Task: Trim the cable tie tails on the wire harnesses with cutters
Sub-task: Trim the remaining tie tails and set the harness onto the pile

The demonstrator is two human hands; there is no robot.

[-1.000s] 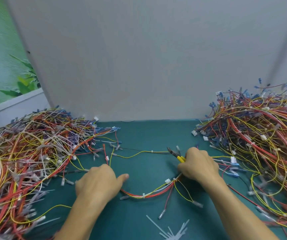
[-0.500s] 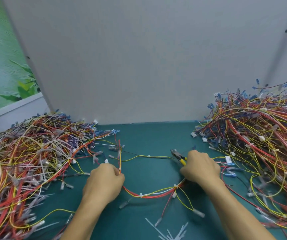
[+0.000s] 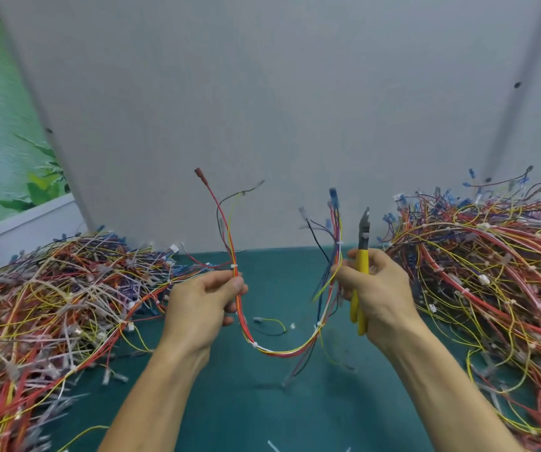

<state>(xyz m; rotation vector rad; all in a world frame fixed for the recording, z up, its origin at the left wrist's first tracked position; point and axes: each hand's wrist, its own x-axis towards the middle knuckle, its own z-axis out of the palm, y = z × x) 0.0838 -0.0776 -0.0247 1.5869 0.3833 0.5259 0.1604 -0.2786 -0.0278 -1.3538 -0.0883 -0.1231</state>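
Note:
One wire harness (image 3: 275, 349) of red, yellow and white wires hangs in a U between my hands, above the green mat (image 3: 262, 402). My left hand (image 3: 202, 305) grips its left leg just below a white cable tie (image 3: 234, 266). My right hand (image 3: 376, 288) holds the yellow-handled cutters (image 3: 362, 256) upright, jaws pointing up, and pinches the harness's right leg with thumb and forefinger. More white ties sit at the bottom of the loop. Connector ends stick up above both hands.
A big tangled pile of harnesses (image 3: 50, 314) covers the mat on the left, another pile (image 3: 491, 272) on the right. A grey panel (image 3: 279, 109) stands close behind. Cut white tie tails (image 3: 274, 446) lie at the near edge of the mat.
Both hands have lifted the harness off the mat and raised it into a hanging U. The cutters now point upward instead of lying low toward the mat.

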